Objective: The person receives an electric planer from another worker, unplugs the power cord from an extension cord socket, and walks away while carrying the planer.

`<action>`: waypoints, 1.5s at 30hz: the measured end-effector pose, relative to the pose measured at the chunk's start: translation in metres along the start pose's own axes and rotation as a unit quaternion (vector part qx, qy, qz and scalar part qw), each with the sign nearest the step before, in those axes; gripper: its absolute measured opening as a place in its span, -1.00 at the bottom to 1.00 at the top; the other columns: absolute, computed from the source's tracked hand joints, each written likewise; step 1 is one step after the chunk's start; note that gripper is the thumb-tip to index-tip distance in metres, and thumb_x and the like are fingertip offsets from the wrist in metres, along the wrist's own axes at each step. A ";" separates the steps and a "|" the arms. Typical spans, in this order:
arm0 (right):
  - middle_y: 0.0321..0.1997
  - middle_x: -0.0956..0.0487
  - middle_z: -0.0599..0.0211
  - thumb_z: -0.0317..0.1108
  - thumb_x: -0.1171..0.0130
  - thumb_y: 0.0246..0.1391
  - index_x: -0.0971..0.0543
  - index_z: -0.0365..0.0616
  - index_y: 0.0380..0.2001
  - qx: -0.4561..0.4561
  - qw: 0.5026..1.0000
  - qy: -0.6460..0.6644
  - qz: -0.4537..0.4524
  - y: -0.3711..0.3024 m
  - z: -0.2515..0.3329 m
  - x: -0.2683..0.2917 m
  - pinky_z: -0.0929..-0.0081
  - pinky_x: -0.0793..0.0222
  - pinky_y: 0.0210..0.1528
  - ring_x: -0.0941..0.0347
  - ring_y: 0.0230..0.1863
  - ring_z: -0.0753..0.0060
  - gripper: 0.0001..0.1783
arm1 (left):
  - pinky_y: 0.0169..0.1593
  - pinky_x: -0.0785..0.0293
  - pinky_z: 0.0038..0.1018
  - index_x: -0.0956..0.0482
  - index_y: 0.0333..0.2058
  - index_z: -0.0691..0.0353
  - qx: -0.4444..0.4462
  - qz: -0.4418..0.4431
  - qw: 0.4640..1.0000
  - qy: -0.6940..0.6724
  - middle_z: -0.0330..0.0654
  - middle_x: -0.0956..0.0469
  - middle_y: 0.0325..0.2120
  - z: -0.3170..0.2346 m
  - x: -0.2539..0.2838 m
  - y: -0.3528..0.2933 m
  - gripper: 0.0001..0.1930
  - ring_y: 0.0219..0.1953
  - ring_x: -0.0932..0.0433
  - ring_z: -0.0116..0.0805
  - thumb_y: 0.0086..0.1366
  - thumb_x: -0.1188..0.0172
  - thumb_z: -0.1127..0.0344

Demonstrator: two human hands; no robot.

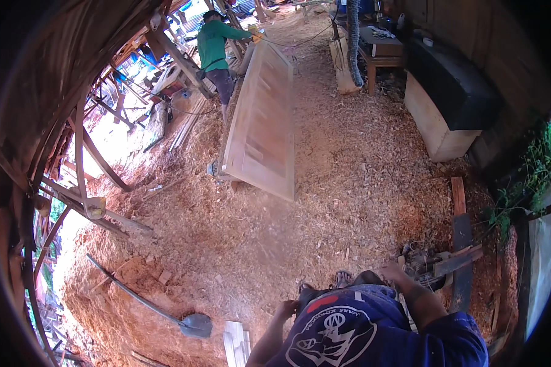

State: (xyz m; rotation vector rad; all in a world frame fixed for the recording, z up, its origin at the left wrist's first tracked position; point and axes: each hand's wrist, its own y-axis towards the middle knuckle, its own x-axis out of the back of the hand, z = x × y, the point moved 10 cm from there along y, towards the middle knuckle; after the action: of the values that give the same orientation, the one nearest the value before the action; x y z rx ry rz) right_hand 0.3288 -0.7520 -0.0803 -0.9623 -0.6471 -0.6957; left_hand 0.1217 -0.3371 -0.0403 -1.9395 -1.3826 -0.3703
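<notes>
The pale boards (pixel 236 342) nearest the left hand (pixel 286 309) lie on the floor at the lower edge, just left of the wearer, while a short timber offcut (pixel 458 262) lies among the clutter to the right, near the right hand (pixel 393 271). The boards look stiff and fairly light, likely dry and rough rather than slippery, with edges that might splinter; the long sides near the middle would give the steadiest hold. The offcut seems denser but short enough for one hand around its free end. Both arms come from the lower edge with elbows bent outward, the left hand low beside the thigh, the right farther forward near the knee. The fingers of the right hand seem loosely curled, but whether either hand's fingers hold anything, or how wide they are, I cannot tell. Left of the boards, a long-handled shovel (pixel 197 325) lies on the shavings-covered floor (pixel 349 165). Ahead, a co-worker in a green top (pixel 213 44) leans over the far end of a large wooden panel (pixel 266 116); a small wooden worktop (pixel 373 60) stands farther right.
</notes>
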 end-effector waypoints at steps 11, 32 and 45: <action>-0.43 -0.57 0.08 -0.07 -0.02 -0.20 -0.59 -0.14 -0.42 -0.044 0.998 0.014 -0.031 -0.013 0.054 0.037 0.27 -0.40 -0.24 -0.52 -0.34 0.15 -0.61 | -0.54 -0.42 -0.54 -0.56 -0.31 0.14 0.158 -0.007 0.976 -0.150 -0.22 -0.56 -0.48 0.029 -0.013 -0.014 -0.72 -0.51 -0.54 -0.46 0.22 0.02 0.11; -0.38 -0.56 0.10 -0.02 0.01 -0.20 -0.61 -0.03 -0.47 -0.004 1.000 0.014 0.019 -0.007 0.021 -0.011 0.25 -0.39 -0.21 -0.51 -0.29 0.10 -0.62 | -0.54 -0.42 -0.50 -0.55 -0.37 0.22 0.172 0.007 0.976 -0.130 -0.20 -0.55 -0.54 0.018 -0.013 -0.009 -0.64 -0.54 -0.54 -0.42 0.23 0.08 0.06; -0.23 -0.54 0.06 -0.06 0.19 -0.08 -0.59 -0.07 -0.39 0.011 0.999 0.007 0.049 -0.018 0.043 0.005 0.18 -0.33 -0.08 -0.45 -0.16 0.00 -0.56 | -0.54 -0.43 -0.49 -0.50 -0.29 0.22 0.060 0.031 0.998 -0.005 -0.18 -0.56 -0.48 0.014 -0.014 -0.004 -0.65 -0.51 -0.54 -0.43 0.24 0.09 0.06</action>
State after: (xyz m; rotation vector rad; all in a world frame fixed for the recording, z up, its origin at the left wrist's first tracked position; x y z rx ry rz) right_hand 0.3108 -0.7222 -0.0494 -0.9623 -0.5904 -0.6076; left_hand 0.1105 -0.3362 -0.0568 -1.8822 -1.3174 -0.2423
